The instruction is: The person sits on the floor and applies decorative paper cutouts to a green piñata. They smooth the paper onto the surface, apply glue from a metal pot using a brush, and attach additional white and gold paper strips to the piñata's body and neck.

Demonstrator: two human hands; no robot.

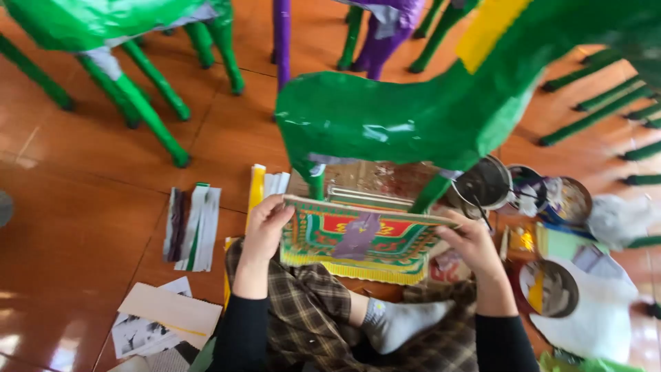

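Left hand (265, 224) and right hand (468, 242) pinch a patterned paper panel (354, 241) by its ends, flat under the green paper horse (413, 114) at frame centre.

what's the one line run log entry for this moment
left hand: grips left edge of patterned panel | right hand: grips right edge | panel: flat, under green paper horse | person: seated on floor

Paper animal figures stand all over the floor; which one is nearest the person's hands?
The big green figure with a yellow band on its neck. It stands directly above the decorated panel held in both hands; the other figures stand farther back.
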